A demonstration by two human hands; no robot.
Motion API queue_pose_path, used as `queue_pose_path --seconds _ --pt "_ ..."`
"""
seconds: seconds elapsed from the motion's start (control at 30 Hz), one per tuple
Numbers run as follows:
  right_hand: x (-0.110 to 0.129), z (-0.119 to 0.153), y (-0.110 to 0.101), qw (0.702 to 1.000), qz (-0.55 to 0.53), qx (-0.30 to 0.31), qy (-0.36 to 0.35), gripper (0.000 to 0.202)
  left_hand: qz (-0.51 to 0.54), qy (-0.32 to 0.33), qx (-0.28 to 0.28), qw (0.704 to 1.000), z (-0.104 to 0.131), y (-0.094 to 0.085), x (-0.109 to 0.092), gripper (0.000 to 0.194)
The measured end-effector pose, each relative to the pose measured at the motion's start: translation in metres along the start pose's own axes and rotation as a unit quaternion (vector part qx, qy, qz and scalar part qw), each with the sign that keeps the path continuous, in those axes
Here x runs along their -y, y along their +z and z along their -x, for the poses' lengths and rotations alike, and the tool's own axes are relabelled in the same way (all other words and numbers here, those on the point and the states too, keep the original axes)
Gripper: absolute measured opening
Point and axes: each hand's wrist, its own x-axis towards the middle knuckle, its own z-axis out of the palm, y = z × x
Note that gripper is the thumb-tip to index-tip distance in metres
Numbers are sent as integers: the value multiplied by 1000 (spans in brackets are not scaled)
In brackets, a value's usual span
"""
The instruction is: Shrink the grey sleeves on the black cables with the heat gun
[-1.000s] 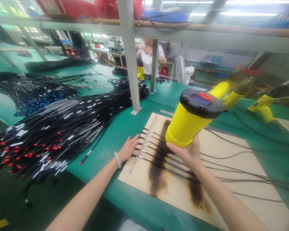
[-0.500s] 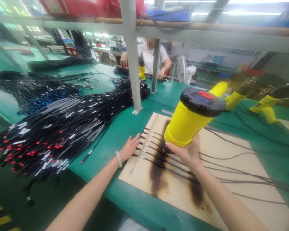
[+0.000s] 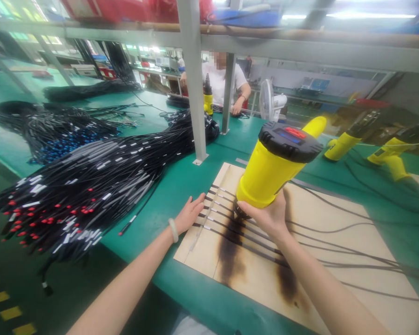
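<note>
My right hand [image 3: 267, 216] is wrapped round a yellow heat gun [image 3: 270, 174] with a black end cap, its nozzle pointing down over several black cables [image 3: 258, 235]. These cables lie side by side across a scorched wooden board [image 3: 335, 284], with short white labels near their left ends. My left hand [image 3: 189, 213] lies at the board's left edge with fingers stretched out, at the cable ends. Whether its fingertips press on the cables, I cannot tell. A pale bangle [image 3: 173, 230] circles the left wrist.
A large bundle of black cables [image 3: 125, 158] with red tips covers the bench on the left. Metal posts [image 3: 192, 83] hold up a shelf. More yellow heat guns [image 3: 344, 144] stand at the right. A person [image 3: 221, 81] sits opposite, near a white fan [image 3: 270, 100].
The heat gun in my right hand has shifted slightly left over the cables. My left hand stays in place at the cable ends. The view has turned a little.
</note>
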Motion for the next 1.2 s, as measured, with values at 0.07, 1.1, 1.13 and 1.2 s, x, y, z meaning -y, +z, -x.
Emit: queue_pose_path --seconds 0.07,1.1,1.13,1.2 --pt "1 0 1 1000 0 3 -2 54 -1 -1 -1 1000 0 0 0 65" --pt "0 1 5 1000 -10 13 -2 65 -3 -8 -5 1000 0 1 -1 67" --pt "-1 1 5 1000 -8 14 0 66 -3 -7 -5 1000 0 1 -1 67" --pt "-3 2 5 1000 -2 12 2 66 -2 -7 -6 1000 0 1 0 67"
